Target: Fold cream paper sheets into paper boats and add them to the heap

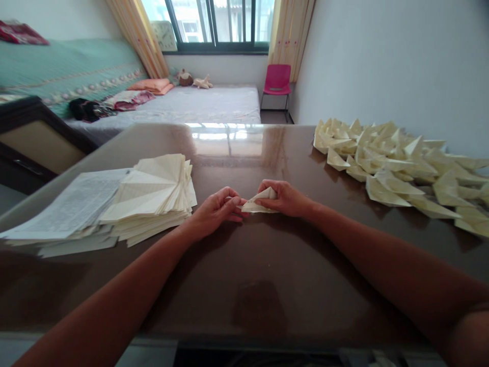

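A small folded paper boat point(260, 203) in cream paper is between my hands, just above the middle of the glossy brown table point(229, 265). My right hand point(284, 198) is closed around its right end, thumb in front and fingers behind. At the left tip, my left hand point(225, 205) pinches the paper's point between thumb and fingers. The boat's peak shows between the hands; its underside is hidden.
On the left lie a stack of creased cream paper point(148, 191) and printed white sheets point(76, 204). A large heap of folded paper boats point(401, 163) covers the table's right side. Beyond the table are a bed point(225, 102) and a pink chair point(277, 80).
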{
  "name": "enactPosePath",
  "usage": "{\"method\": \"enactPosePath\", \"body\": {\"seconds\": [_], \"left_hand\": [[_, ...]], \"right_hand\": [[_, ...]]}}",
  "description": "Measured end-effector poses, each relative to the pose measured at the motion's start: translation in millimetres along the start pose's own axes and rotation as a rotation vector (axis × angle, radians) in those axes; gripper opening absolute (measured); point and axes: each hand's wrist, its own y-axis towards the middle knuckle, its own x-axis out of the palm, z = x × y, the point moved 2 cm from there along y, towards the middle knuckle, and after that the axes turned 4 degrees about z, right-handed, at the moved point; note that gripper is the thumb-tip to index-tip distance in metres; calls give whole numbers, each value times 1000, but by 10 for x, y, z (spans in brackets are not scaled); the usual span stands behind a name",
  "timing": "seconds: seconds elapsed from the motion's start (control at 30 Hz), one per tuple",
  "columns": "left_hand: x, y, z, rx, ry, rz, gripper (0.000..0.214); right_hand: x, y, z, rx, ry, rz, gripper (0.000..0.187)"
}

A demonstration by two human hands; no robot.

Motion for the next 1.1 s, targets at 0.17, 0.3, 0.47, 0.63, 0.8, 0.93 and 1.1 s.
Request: {"method": "enactPosePath", "body": {"seconds": [0.17, 0.3, 0.47, 0.63, 0.8, 0.93, 1.1], "left_hand": [[19, 47, -87, -110, -7, -16, 37], [23, 74, -144, -107, 56, 8, 33], [57, 105, -168, -94, 74, 97, 26], [70, 126, -181, -124, 15, 107, 24], [59, 110, -177, -122, 25, 73, 23], [23, 79, -133, -89, 59, -25, 23], [12, 60, -103, -27, 69, -101, 26]], "right_hand": [[21, -23, 3, -20, 7, -16, 22], [46, -29, -37, -21, -7, -29, 19], [-67, -31, -202, -253, -122, 186, 40], [-1, -120, -336, -525, -449, 51, 27], [100, -119, -273, -414, -417, -2, 13], [127, -68, -191, -293, -292, 12, 11], [156, -51, -197, -192, -193, 28, 10]]}}
